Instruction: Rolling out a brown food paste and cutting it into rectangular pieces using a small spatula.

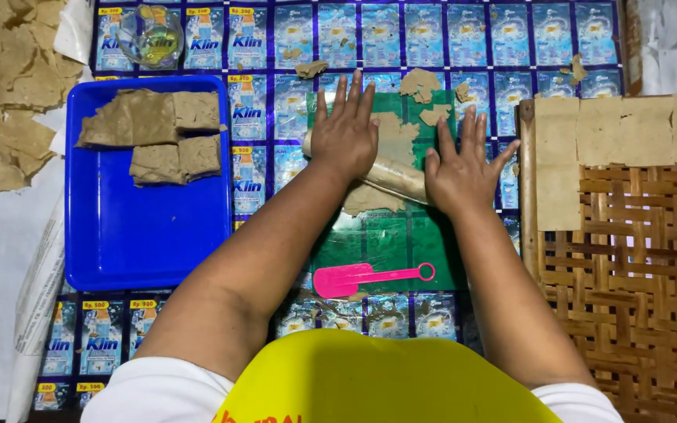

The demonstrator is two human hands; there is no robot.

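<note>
My left hand and my right hand lie flat, fingers spread, on a pale rolling pin that slants across a green sheet. Under the pin is a flattened patch of tan dough. Loose dough scraps lie at the sheet's far edge. A pink plastic scraper rests on the green sheet near me.
A blue tray at left holds thick dough blocks. A woven bamboo tray at right carries thin square dough sheets. Dough offcuts pile at far left. A small glass bowl stands at the back.
</note>
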